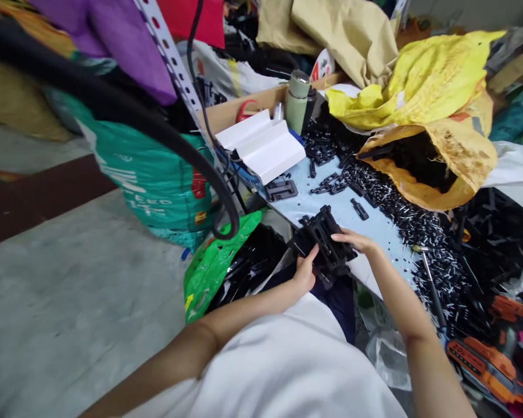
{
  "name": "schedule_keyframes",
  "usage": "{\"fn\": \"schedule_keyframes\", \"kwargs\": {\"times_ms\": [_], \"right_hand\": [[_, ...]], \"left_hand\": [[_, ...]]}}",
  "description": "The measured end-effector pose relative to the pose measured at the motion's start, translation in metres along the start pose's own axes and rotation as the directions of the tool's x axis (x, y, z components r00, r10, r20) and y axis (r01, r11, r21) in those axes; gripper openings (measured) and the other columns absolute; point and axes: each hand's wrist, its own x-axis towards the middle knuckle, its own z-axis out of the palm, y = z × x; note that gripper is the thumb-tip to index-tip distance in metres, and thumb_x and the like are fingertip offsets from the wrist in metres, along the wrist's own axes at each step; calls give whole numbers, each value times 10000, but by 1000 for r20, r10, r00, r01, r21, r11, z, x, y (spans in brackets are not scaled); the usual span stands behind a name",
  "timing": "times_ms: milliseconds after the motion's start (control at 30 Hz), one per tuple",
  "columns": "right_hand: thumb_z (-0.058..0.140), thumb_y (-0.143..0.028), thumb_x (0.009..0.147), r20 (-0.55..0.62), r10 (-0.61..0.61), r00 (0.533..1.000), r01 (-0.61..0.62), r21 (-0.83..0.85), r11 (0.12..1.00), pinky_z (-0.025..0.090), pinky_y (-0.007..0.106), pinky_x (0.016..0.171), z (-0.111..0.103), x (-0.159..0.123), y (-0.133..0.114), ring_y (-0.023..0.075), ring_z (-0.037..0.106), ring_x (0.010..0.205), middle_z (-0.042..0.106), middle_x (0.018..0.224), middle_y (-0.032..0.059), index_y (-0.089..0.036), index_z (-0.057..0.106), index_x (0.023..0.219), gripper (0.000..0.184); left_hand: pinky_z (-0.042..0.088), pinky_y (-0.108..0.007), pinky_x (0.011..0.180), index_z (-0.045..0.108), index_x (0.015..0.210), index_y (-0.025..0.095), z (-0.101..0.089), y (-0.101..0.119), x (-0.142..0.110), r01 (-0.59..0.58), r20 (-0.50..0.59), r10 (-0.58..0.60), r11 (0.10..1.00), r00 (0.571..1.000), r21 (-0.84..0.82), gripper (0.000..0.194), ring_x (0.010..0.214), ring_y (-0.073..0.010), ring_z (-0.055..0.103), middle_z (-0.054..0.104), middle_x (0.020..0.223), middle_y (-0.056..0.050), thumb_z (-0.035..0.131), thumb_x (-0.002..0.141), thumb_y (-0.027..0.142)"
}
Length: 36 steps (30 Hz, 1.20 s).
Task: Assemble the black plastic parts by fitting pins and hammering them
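Both hands grip a bundle of black plastic parts (328,235) above the near edge of the light blue table (316,200). My left hand (305,271) holds the bundle from its lower left, fingers partly hidden beneath it. On the right side, my right hand (355,238) presses its fingers against the parts. Beyond the bundle a small black part (359,209) lies alone on the table. A flat black plastic piece (281,190) rests at the table's left edge. To the lower left, an open green bag (220,270) contains long black pieces.
Small black and silvery pieces (387,197) are heaped across the table. A hammer (433,284) lies on them. An open yellow sack (466,168), a pale green bottle (297,103) and a folded white sheet (265,148) stand behind. Orange power tools (483,360) lie at right. A black cable (169,139) crosses the left.
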Motion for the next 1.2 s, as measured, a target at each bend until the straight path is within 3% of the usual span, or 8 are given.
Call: {"fn": "schedule_keyframes", "kwargs": {"times_ms": [200,267,333,600,733,833,1033,1200], "right_hand": [[691,-507,622,-90,-243,966,247,41,968,437,341,936,100,13,4,204,549,1059,597,1142,54,-169,523,1170,665],[663,-511,660,-70,-210,975,212,21,977,412,353,965,134,25,4,200,538,1083,576,1186,68,-174,474,1239,696],[651,-505,680,-32,-135,990,133,-74,988,394,387,980,156,37,7,215,535,1095,562,1213,94,-164,461,1265,703],[605,-486,726,-183,-332,925,276,-278,920,466,388,885,104,31,40,230,563,1059,527,1259,114,-193,514,1236,595],[540,-463,775,-385,-491,782,270,-501,822,462,401,879,39,24,43,237,553,1042,575,1165,122,-173,560,1164,486],[530,-400,778,-516,-580,630,103,-685,721,366,455,970,-7,33,41,279,473,1125,539,1191,156,-138,542,1179,479],[503,-297,774,-707,-507,492,-248,-672,697,314,489,978,-56,55,54,330,379,1193,431,1277,225,-76,437,1270,546],[487,-369,799,-684,-588,432,-154,-698,699,330,511,981,-42,38,81,306,394,1201,455,1279,157,-168,460,1253,497]], "left_hand": [[520,-390,795,636,886,178,-70,67,12,62,-99,-42,974,994,218,363,938,-277,632,700,877,-67,698,627,424],[527,-415,755,649,813,164,-97,105,23,211,-188,-142,878,972,429,331,922,-316,634,700,835,-106,680,633,440],[502,-436,810,641,888,151,-117,140,36,179,-279,9,746,960,642,356,1027,-347,585,685,938,-139,690,629,391],[119,-435,1111,301,1329,80,-129,186,71,-129,-40,621,226,783,966,717,1376,-298,70,118,1482,-205,597,727,334],[141,-418,1114,418,1249,152,-87,159,74,-506,487,621,-163,614,847,524,1359,-285,178,307,1421,-161,526,779,355],[194,-416,1095,492,1170,199,-27,138,90,-704,743,409,-277,530,654,404,1320,-290,269,426,1336,-128,526,787,325],[260,-414,1037,368,1259,83,116,122,170,-544,655,336,-372,677,752,491,1240,-309,363,425,1297,-215,494,794,179],[239,-403,1038,355,1251,17,191,130,228,-434,602,422,-431,678,791,516,1315,-335,222,328,1362,-261,525,799,199]]}}
